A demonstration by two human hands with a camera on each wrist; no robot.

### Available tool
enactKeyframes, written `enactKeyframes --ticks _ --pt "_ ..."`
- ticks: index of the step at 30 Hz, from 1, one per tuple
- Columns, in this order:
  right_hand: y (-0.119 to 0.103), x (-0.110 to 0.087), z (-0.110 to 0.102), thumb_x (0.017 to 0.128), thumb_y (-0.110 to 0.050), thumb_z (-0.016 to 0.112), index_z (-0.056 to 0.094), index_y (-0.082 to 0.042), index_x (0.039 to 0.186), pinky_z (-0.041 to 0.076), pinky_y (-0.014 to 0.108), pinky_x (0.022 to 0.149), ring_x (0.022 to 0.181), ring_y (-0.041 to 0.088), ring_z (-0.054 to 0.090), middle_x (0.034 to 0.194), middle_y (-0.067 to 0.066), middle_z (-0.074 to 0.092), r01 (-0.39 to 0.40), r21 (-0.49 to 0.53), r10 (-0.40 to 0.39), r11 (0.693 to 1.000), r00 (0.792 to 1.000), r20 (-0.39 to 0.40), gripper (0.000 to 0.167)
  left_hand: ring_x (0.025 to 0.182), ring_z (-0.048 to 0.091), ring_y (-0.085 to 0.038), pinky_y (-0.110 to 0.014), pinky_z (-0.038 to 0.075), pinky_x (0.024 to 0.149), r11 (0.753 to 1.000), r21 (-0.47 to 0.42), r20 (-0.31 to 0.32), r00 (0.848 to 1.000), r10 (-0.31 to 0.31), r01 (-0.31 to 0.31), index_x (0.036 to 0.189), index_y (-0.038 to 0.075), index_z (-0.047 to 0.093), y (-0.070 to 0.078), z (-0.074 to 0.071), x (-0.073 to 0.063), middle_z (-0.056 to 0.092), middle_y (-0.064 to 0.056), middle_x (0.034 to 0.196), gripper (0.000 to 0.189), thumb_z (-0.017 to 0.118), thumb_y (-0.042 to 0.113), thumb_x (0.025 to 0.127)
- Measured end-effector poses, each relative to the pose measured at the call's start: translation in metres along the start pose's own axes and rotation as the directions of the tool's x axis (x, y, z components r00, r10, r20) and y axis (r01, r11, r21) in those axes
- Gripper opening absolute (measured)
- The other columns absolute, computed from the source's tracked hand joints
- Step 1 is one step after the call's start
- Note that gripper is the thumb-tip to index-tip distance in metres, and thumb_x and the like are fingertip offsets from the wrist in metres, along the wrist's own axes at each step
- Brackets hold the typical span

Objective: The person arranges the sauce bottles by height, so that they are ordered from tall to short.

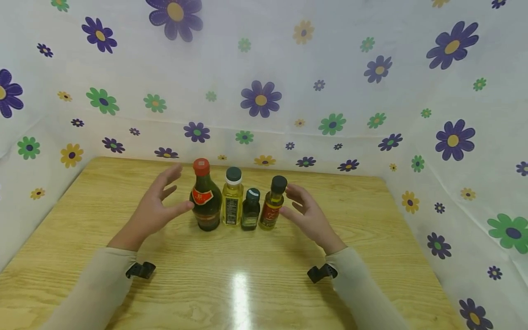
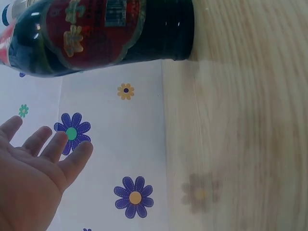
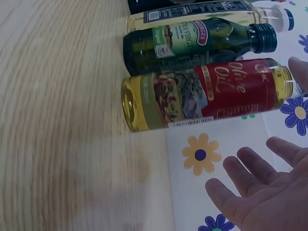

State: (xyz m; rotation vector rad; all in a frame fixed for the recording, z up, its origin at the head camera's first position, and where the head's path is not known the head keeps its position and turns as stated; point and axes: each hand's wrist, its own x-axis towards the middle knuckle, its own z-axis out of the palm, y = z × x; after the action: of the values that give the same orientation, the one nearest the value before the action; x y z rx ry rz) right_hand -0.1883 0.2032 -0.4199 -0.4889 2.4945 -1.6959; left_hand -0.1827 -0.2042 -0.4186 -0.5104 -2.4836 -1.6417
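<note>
Bottles stand upright in a row on the wooden table. Leftmost is a big dark bottle (image 1: 207,201) with a red cap and red label. Beside it come a clear bottle of yellow oil (image 1: 233,201), a small dark green olive oil bottle (image 3: 192,43) and a red-labelled olive oil bottle (image 3: 211,94) with a black cap. My left hand (image 1: 158,204) is spread to the left of the big bottle, its thumb tip overlapping the bottle's edge in the head view. My right hand (image 1: 307,215) is held just right of the red-labelled bottle, fingers parted and relaxed. Neither hand grips anything.
The wooden table (image 1: 198,284) carries the row near its middle. A white cloth (image 1: 264,59) with purple, green and yellow flowers rises behind the table and along both sides. Each wrist wears a black strap mount (image 1: 141,270).
</note>
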Motion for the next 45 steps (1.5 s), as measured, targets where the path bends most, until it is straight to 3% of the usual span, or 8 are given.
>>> enactKeyframes --ticks 7,18,31,45 --pt "0.000 0.003 0.011 0.097 -0.024 0.075 0.047 -0.017 0.151 0.036 0.056 0.119 0.142 0.029 0.047 0.150 0.006 0.052 0.030 0.033 -0.030 0.999 1.000 -0.001 0.061 0.152 0.030 -0.030 -0.061 0.032 0.119 0.999 -0.037 0.010 1.000 0.014 -0.014 0.164 0.025 0.029 0.000 0.009 0.000 0.031 -0.004 0.167 0.092 0.081 0.011 0.090" --pt "0.001 0.005 0.021 0.098 -0.021 0.073 0.051 -0.016 0.149 0.039 0.056 0.117 0.140 0.031 0.050 0.146 0.009 0.055 0.048 0.064 -0.046 0.997 0.999 -0.025 0.055 0.150 0.033 -0.035 -0.063 0.035 0.116 1.000 -0.023 0.038 0.999 0.010 -0.009 0.164 0.028 0.027 -0.007 0.021 -0.002 0.031 -0.005 0.167 0.096 0.085 0.016 0.088" --pt "-0.004 0.005 0.026 0.100 -0.020 0.072 0.057 -0.012 0.143 0.046 0.045 0.113 0.135 0.027 0.055 0.140 0.009 0.060 0.073 0.112 -0.062 0.991 0.993 -0.099 0.047 0.148 0.036 -0.037 -0.068 0.037 0.113 0.999 -0.036 0.046 0.999 0.003 -0.001 0.163 0.022 0.030 -0.008 0.031 -0.003 0.038 -0.010 0.161 0.096 0.087 0.019 0.086" --pt "-0.006 0.007 0.031 0.101 -0.017 0.070 0.062 -0.009 0.136 0.048 0.046 0.111 0.129 0.028 0.060 0.133 0.011 0.064 0.045 0.108 -0.031 0.993 0.991 -0.130 0.037 0.146 0.038 -0.038 -0.070 0.038 0.111 0.999 -0.032 0.062 0.998 -0.027 0.029 0.159 0.018 0.035 -0.008 0.036 -0.003 0.042 -0.010 0.158 0.089 0.087 0.024 0.087"
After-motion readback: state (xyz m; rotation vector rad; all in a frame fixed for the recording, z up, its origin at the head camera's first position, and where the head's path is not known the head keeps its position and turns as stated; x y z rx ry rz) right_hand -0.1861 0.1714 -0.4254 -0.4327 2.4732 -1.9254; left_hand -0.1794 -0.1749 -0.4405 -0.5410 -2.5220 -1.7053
